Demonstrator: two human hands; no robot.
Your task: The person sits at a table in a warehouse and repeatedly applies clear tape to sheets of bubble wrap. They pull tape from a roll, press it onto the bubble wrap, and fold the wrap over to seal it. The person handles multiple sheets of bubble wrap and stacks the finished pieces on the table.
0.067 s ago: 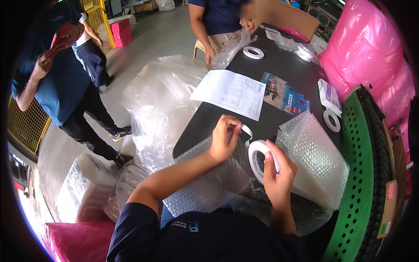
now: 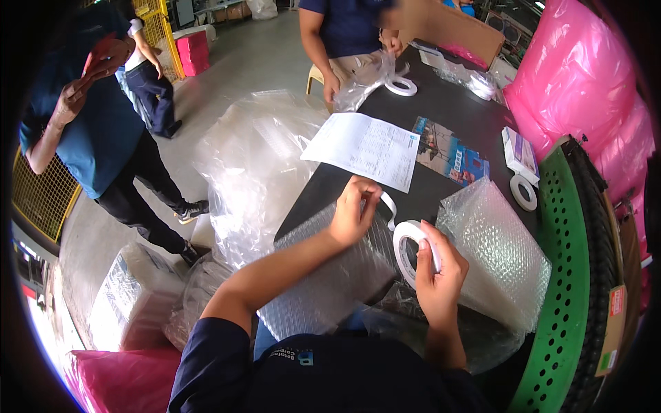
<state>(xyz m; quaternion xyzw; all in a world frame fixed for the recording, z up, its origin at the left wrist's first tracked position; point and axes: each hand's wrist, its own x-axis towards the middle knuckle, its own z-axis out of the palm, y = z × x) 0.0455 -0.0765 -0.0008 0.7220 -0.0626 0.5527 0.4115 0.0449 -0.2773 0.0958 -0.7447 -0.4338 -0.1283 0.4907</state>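
My right hand [image 2: 442, 265] grips a roll of white tape [image 2: 401, 237], its fingers round the right side of the ring. A short curled strip of tape [image 2: 391, 208] runs up from the roll to my left hand [image 2: 354, 212], which pinches its end between thumb and fingers. Below my left hand lies a sheet of bubble wrap [image 2: 323, 282] near my lap. Another folded piece of bubble wrap [image 2: 492, 248] lies to the right of the roll, on the black table [image 2: 323, 189].
A printed paper sheet [image 2: 365, 148], a colourful leaflet [image 2: 447, 153], a small white box [image 2: 520, 155] and a spare tape roll [image 2: 523, 192] lie on the table. Across it, a co-worker [image 2: 348, 31] handles clear plastic. Large clear bags [image 2: 255, 172] stand left; a green perforated panel [image 2: 558, 289] stands right.
My left hand has risen very slightly with the tape end. Across the table, the co-worker's hand and plastic have shifted a little. My right hand holds nearly still.
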